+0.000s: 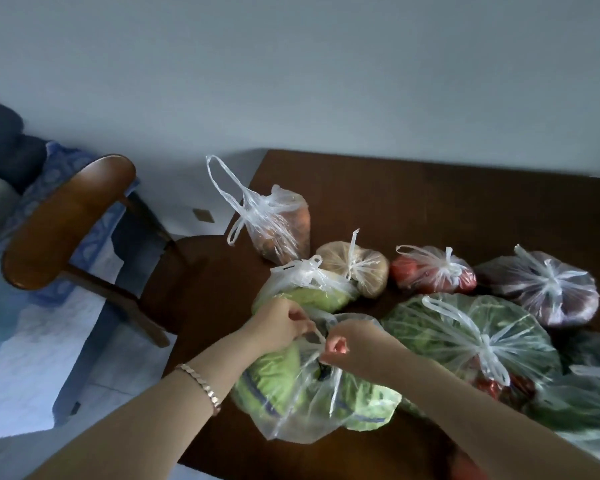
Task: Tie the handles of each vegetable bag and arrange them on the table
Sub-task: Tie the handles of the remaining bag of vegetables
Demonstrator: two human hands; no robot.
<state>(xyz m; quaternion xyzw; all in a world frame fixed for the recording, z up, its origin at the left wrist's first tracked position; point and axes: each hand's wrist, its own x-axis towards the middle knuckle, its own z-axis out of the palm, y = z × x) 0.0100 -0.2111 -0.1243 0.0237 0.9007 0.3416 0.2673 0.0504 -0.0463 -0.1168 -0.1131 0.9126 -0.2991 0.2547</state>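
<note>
Landmark: front cabbage bag [291, 393], clear plastic over pale green leaves, lying on the near left part of the desk [430, 195].
Left hand [281, 323]: over the landmark's upper left; thumb and fingers pinch one of its handles [317, 332].
Right hand [347, 344]: just right of the left hand, above the landmark's neck; fingers curled round the other strand.
Hands: close together, apart by a small gap; plastic stretched between them. Knot not readable.
Second pale green bag [312, 292]: directly behind the landmark, touching it, top bunched.
Carrot bag [278, 230]: farther behind the landmark; handle loops loose, not knotted.
Tan bag [361, 268]: behind and right of the landmark, top knotted.
Red bag [430, 271]: farther right of the landmark, knotted.
Purple bag [548, 289]: farthest right of the landmark, knotted.
Dark green bag [465, 327]: just right of the landmark, knotted.
Bracelet [201, 382]: on the left wrist, near side of the landmark.
Chair [66, 220]: left of the landmark, off the desk.
</note>
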